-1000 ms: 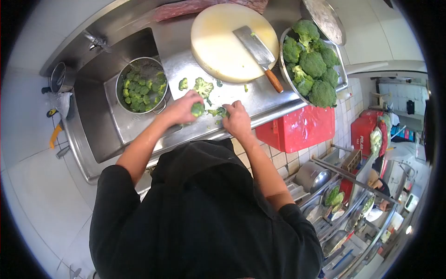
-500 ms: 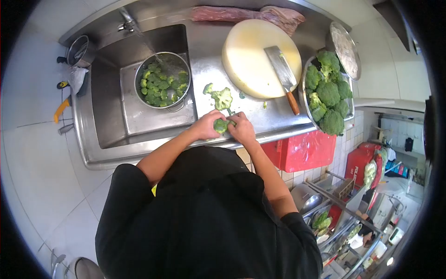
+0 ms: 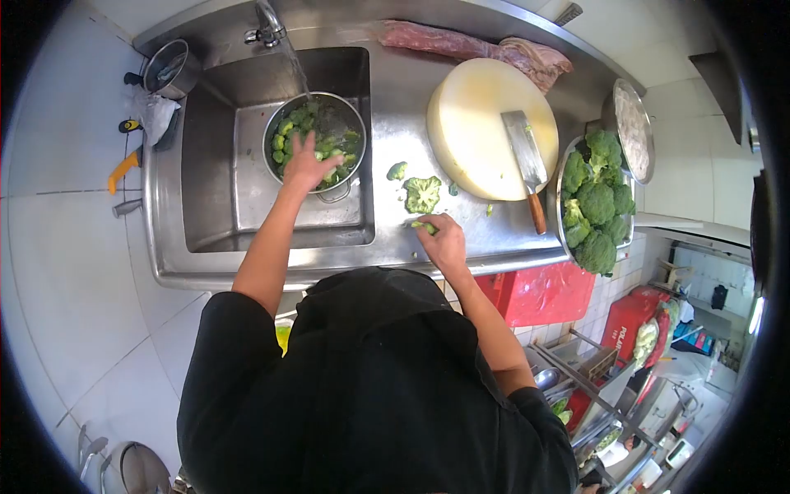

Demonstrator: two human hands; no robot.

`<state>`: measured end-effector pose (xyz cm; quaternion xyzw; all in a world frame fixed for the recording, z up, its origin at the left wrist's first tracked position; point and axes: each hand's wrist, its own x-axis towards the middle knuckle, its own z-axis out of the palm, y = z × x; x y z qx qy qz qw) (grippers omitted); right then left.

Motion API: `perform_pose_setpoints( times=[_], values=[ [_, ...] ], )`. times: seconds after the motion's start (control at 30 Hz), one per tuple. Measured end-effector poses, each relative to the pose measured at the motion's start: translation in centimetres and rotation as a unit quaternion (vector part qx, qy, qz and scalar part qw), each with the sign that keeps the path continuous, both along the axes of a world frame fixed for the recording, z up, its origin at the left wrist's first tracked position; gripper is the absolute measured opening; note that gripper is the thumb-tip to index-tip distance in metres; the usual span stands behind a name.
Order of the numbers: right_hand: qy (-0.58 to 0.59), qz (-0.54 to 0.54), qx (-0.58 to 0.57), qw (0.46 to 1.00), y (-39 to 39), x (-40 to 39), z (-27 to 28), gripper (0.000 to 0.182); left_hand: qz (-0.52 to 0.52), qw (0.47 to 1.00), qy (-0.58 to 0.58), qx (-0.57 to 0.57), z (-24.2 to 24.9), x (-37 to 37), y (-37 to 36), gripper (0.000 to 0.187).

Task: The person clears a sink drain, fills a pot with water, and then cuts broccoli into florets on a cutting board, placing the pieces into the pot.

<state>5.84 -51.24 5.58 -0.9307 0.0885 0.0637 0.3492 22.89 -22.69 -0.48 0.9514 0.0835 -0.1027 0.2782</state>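
Note:
My left hand (image 3: 306,169) is over the metal pot (image 3: 265,140) in the sink, fingers spread among the broccoli florets (image 3: 286,133). Water runs into this pot from the tap (image 3: 268,33). At the counter's front edge, my right hand (image 3: 445,245) pinches a small green broccoli piece (image 3: 424,226). Just beyond it on the steel lies a larger cut broccoli chunk (image 3: 423,194), with a small floret (image 3: 397,171) beside it.
A round cutting board (image 3: 469,123) carries a cleaver (image 3: 525,152). Broccoli heads (image 3: 596,198) fill a metal bowl at the right. Raw meat (image 3: 461,41) lies along the back. A red container (image 3: 539,295) stands below the counter edge.
My left hand has left the broccoli at the counter edge and moved left into the pot, opening. My right hand stays near the edge with a small piece. The view has shifted.

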Motion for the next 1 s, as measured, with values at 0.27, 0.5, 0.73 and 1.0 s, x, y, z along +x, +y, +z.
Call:
perform_pose_setpoints(
  times=[0.27, 0.5, 0.73, 1.0],
  values=[
    [0.044, -0.055, 0.293, 0.954, 6.3, 9.6, 4.6, 0.042, 0.188, 0.960, -0.143, -0.152, -5.5, -3.2, 3.4, 0.039],
    [-0.050, 0.075, -0.149, 0.985, -0.1, 7.1, -2.3, 0.057, -0.074, 0.941, -0.138, -0.301, -0.4, -6.5, -6.2, 0.037],
    [0.022, 0.000, -0.073, 0.997, -1.1, 4.5, -2.6, 0.067, -0.255, 0.958, 0.006, -0.129, 0.5, -2.5, -11.5, 0.043],
    [0.207, -0.277, 0.444, 0.827, -4.3, 3.5, -1.7, 0.063, -0.131, 0.984, -0.087, 0.085, 3.2, -1.7, -4.2, 0.062]
  ],
)
